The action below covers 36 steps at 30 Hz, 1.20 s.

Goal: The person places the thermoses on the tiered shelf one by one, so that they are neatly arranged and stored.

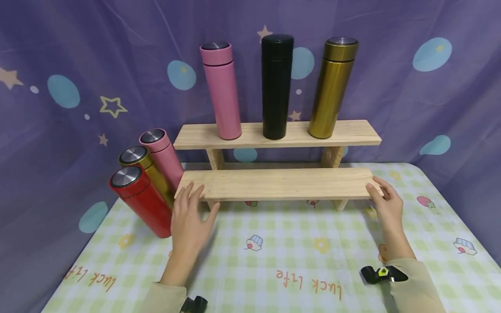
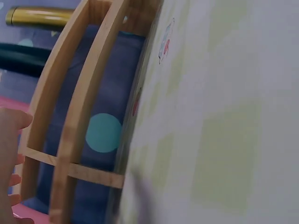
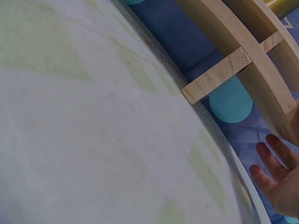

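Note:
A two-tier wooden shelf [image 1: 274, 184] stands on the table. My left hand [image 1: 190, 221] is at the left end of its lower board, fingers spread and thumb held away from the wood. At the right end, my right hand [image 1: 387, 204] holds the board's corner between thumb and index finger; its other fingers [image 3: 271, 161] hang loose beside the board. On the upper board stand a pink thermos bottle [image 1: 222, 91], a black thermos bottle [image 1: 277, 87] and a gold thermos bottle [image 1: 332, 89], all upright and spaced apart.
Left of the shelf, a red thermos bottle [image 1: 145, 202], another gold thermos bottle [image 1: 156, 176] and another pink thermos bottle [image 1: 168, 158] stand close together, near my left hand. A checked cloth [image 1: 289, 252] covers the table. A purple curtain [image 1: 129, 52] hangs behind.

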Each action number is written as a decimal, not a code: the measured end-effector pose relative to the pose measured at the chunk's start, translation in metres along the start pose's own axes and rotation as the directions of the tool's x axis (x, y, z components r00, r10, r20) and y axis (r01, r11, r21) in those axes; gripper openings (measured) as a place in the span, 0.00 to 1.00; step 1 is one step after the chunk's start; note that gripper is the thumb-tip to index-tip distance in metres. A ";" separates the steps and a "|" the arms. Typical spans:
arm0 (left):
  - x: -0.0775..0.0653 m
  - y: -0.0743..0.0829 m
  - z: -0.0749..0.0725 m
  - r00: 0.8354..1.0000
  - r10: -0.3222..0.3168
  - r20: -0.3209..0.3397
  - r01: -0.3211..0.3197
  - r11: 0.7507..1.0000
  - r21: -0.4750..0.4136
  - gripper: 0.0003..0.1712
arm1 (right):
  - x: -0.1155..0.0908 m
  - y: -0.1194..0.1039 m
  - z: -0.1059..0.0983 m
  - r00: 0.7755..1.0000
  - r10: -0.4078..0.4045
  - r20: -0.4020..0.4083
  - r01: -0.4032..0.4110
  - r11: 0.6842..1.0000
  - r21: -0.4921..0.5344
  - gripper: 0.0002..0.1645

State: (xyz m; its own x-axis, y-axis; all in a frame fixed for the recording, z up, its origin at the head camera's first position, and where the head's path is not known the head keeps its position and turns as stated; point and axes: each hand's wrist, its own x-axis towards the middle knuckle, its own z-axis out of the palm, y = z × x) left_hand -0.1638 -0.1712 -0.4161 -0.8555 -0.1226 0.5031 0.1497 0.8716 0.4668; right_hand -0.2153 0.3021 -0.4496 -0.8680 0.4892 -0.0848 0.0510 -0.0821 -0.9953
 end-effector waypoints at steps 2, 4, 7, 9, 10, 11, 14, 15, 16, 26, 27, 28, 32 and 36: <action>-0.003 0.000 -0.007 0.999 0.034 -0.007 -0.034 0.999 0.006 0.36 | -0.001 -0.001 0.000 1.000 0.006 0.000 -0.006 1.000 -0.003 0.33; -0.007 -0.002 -0.014 0.998 0.058 -0.005 -0.058 0.998 0.012 0.36 | -0.002 -0.002 0.001 1.000 0.013 -0.006 -0.013 1.000 -0.005 0.33; -0.013 -0.004 -0.024 0.996 0.086 0.011 -0.086 0.996 0.025 0.37 | -0.003 -0.003 0.003 1.000 0.022 -0.016 -0.022 1.000 0.017 0.33; -0.017 -0.007 -0.030 0.995 0.099 0.030 -0.100 0.994 0.038 0.37 | -0.003 -0.004 0.003 0.999 0.026 -0.020 -0.026 0.999 0.027 0.33; -0.019 -0.008 -0.034 0.994 0.104 0.035 -0.105 0.994 0.035 0.37 | -0.004 -0.004 0.003 0.999 0.028 -0.023 -0.027 0.999 0.032 0.33; -0.022 -0.009 -0.037 0.994 0.105 0.038 -0.106 0.994 0.026 0.37 | -0.004 -0.003 0.003 0.999 0.028 -0.025 -0.027 0.999 0.034 0.33; -0.029 -0.013 -0.048 0.995 0.099 0.033 -0.097 0.994 -0.051 0.38 | -0.004 -0.002 0.003 0.999 0.024 -0.026 -0.023 0.999 0.029 0.33; -0.031 -0.014 -0.052 0.995 0.093 0.031 -0.090 0.993 -0.082 0.38 | -0.004 -0.002 0.003 0.999 0.021 -0.025 -0.021 0.999 0.028 0.33; -0.033 -0.015 -0.055 0.996 0.089 0.027 -0.085 0.990 -0.114 0.38 | -0.004 -0.001 0.003 0.999 0.020 -0.026 -0.019 0.999 0.028 0.33; -0.055 -0.032 -0.078 0.993 -0.016 -0.114 -0.004 0.985 -0.175 0.45 | -0.001 -0.001 0.002 0.999 0.023 -0.031 -0.022 0.999 0.028 0.32; -0.056 -0.034 -0.079 0.989 -0.021 -0.147 -0.006 0.984 -0.179 0.46 | -0.001 -0.001 0.002 0.999 0.023 -0.032 -0.022 0.999 0.032 0.32; -0.057 -0.037 -0.080 0.983 -0.023 -0.180 -0.011 0.982 -0.186 0.48 | -0.001 0.000 0.002 0.999 0.022 -0.034 -0.021 0.999 0.030 0.31; -0.057 -0.048 -0.081 0.963 -0.026 -0.269 -0.026 0.982 -0.186 0.50 | -0.001 0.000 0.003 0.999 0.013 -0.047 -0.012 1.000 0.026 0.31; -0.055 -0.057 -0.081 0.954 -0.061 -0.293 0.010 0.985 -0.172 0.51 | 0.000 0.000 0.003 0.999 0.011 -0.047 -0.010 1.000 0.022 0.31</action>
State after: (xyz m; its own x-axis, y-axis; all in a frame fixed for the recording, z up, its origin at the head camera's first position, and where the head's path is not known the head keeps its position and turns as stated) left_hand -0.0855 -0.2524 -0.4115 -0.6800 -0.3090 0.6650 0.2242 0.7758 0.5898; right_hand -0.2166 0.2989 -0.4495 -0.8433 0.5286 -0.0975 0.0485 -0.1058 -0.9932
